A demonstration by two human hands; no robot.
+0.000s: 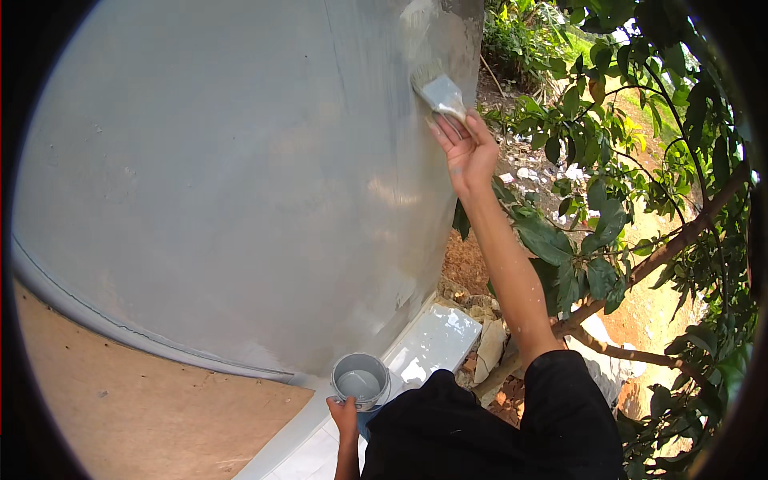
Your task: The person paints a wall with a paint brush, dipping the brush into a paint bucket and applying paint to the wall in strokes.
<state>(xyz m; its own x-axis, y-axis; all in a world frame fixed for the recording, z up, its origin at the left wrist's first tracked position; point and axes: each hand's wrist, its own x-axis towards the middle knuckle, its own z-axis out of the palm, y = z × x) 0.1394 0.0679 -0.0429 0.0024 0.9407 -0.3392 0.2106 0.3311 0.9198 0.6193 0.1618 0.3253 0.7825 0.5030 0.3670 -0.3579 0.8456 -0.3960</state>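
Note:
My right hand (pixel 470 152) is raised at the wall's right edge, its fingers closed round the handle of a wide paintbrush (pixel 442 94). The brush's bristles touch the grey wall (pixel 240 184), just below a lighter wet-looking patch (pixel 418 32). Low in front of me, my left hand (pixel 345 416) grips the rim of a small round bucket (pixel 360 378). Grey paint lies in the bottom of the bucket. Part of the brush handle is hidden by my fingers.
A tan board (pixel 152 388) lies at the lower left under the wall's curved edge. White tiles (pixel 314 456) and a pale slab (pixel 436 340) are below me. Leafy branches (pixel 608 272) reach close to my right arm, with rubble (pixel 480 316) on the ground beyond the slab.

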